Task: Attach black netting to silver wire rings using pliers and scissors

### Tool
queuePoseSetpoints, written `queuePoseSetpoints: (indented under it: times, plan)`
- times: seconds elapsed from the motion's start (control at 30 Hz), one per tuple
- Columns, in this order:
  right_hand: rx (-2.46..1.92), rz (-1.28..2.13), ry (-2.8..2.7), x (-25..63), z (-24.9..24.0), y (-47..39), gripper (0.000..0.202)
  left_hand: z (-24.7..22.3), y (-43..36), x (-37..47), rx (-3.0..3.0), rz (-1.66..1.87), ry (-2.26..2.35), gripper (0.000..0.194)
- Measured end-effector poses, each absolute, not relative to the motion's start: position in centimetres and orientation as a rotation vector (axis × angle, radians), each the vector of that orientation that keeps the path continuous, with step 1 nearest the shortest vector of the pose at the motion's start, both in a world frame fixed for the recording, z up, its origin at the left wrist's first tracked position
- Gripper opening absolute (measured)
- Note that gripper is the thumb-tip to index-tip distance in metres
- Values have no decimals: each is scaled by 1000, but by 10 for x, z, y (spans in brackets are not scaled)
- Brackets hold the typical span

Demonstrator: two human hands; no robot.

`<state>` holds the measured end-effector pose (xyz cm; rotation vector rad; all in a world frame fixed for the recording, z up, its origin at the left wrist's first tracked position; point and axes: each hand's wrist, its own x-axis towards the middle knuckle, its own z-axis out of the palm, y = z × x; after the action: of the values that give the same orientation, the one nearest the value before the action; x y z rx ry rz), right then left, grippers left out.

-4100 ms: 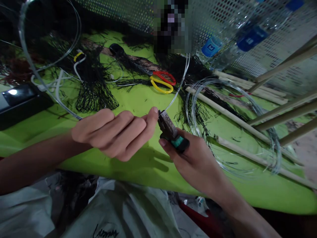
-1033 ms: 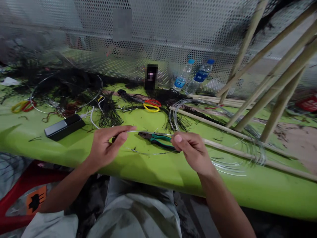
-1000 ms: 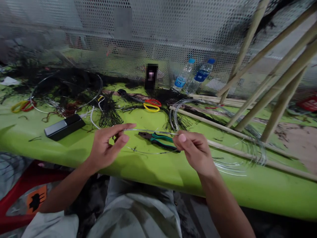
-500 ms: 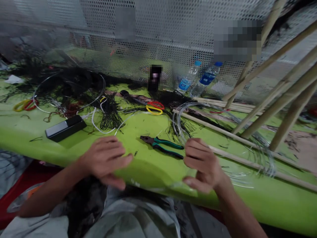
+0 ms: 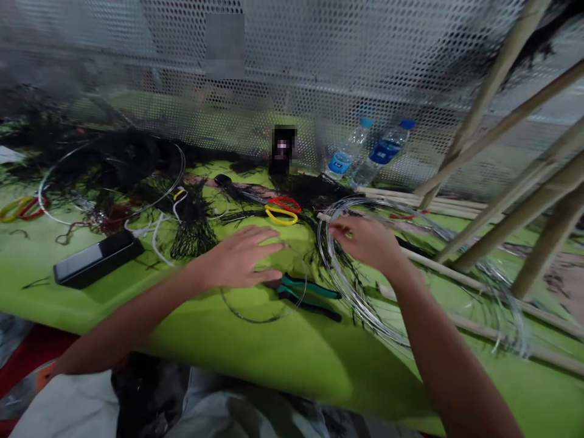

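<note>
My left hand (image 5: 246, 258) is stretched out with its fingers apart, over the head of the green-handled pliers (image 5: 314, 289). A thin wire loop (image 5: 264, 320) lies around and below that hand, crossing the pliers' handles; whether the hand touches it I cannot tell. My right hand (image 5: 367, 243) has its fingers curled together at the left side of a large coil of clear wire (image 5: 353, 298), gripping its strands. Beyond the hands are scissors (image 5: 280, 213) with red and yellow handles.
A black power bank-like box (image 5: 98, 258) with a white cable sits left. Dark netting (image 5: 194, 225) and more scissors (image 5: 22, 208) lie behind it. Two water bottles (image 5: 340, 155) lean on the perforated panel (image 5: 292, 55). Wooden poles (image 5: 524, 207) stand and lie at right.
My right hand has moved forward onto the wire coil, which now reaches nearer to me. My left hand has moved right and forward over the pliers, where a thin loop now shows.
</note>
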<state>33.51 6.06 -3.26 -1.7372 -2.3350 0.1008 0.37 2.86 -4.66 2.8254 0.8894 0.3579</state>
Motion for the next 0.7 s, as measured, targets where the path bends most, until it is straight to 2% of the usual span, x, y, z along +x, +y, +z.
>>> queuePoseSetpoints:
  times: [0.17,0.23,0.33,0.43,0.57,0.7]
  plan:
    - [-1740,53,-2327,356,-46,183,26,-92,45,15,2830,279,950,59]
    - [-1711,37,-2353,357,-56,219,33,-104,45,10,2835,256,925,60]
    - [-1684,35,-2366,355,-69,255,38,-112,45,5,2827,241,902,61]
    - [-1688,14,-2272,356,-71,275,33,-116,44,3,2798,242,898,59]
    - [-1622,-82,-1974,356,-50,287,22,-119,42,4,2745,276,888,59]
    - [-1410,-113,-1768,346,-10,290,34,-120,42,4,2678,360,877,60]
